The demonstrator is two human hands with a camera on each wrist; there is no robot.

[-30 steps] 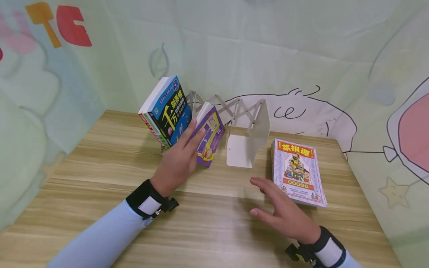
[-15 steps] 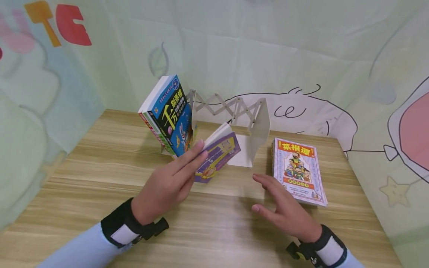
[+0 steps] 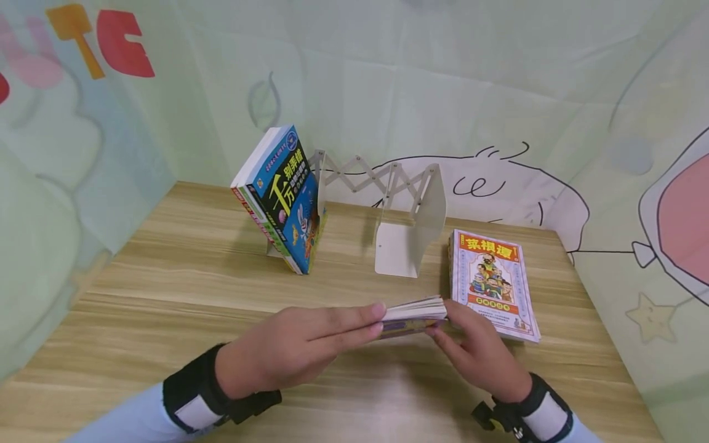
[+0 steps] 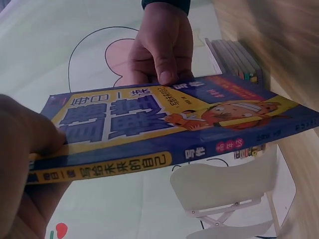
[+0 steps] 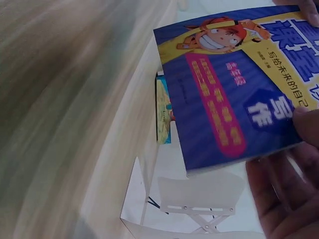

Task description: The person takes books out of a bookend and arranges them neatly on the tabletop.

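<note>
Both hands hold a purple and yellow paperback book point(image 3: 412, 323) above the front part of the table. The left hand point(image 3: 299, 341) grips one end, its fingers along the back and its thumb on the front cover. At the other end, the right hand point(image 3: 482, 354) pinches the book, with its thumb on the cover in the right wrist view. The cartoon cover point(image 5: 219, 89) faces away from the head camera. In the left wrist view the spine point(image 4: 199, 154) shows Chinese lettering.
A white expandable bookend point(image 3: 423, 215) stands at the back of the wooden table point(image 3: 166, 295). Several upright books point(image 3: 293, 209) lean at its left end. A stack of books point(image 3: 493, 283) lies to the right, close behind the right hand. Printed cloth point(image 3: 354, 92) hangs behind.
The left hand has drawn the purple book out of the bookend, forward and to the right, tilting it flatter. The right hand, empty before, now pinches its other end.
</note>
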